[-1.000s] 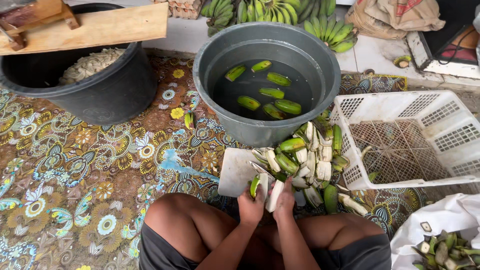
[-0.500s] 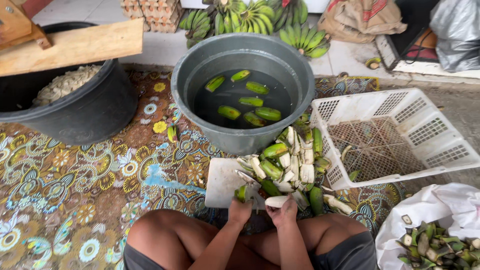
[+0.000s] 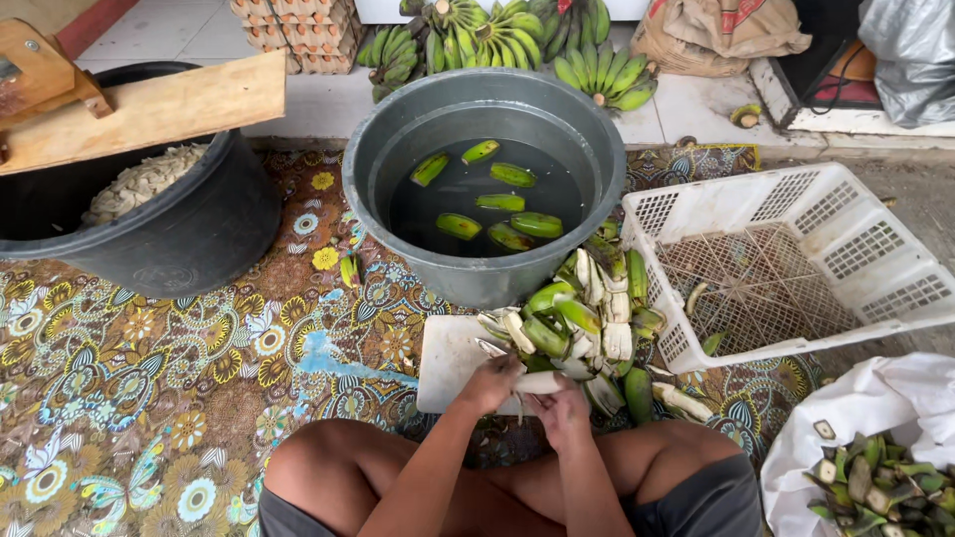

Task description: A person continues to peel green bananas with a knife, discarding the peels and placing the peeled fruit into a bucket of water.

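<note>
Head camera looks steeply down, close over the lap.

White plastic crate [image 3: 796, 214], black tub [image 3: 179, 239] (wooden board [image 3: 149, 109] across), green banana bunches [image 3: 507, 35].

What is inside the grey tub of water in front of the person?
Six green bananas float in dark water inside the grey tub. The bottom is not visible through the water.

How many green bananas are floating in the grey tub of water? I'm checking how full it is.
6 bananas float in the grey tub: far left, top, upper right, centre, lower left and lower right. Another, partly overlapped, may lie beside the last.
</note>
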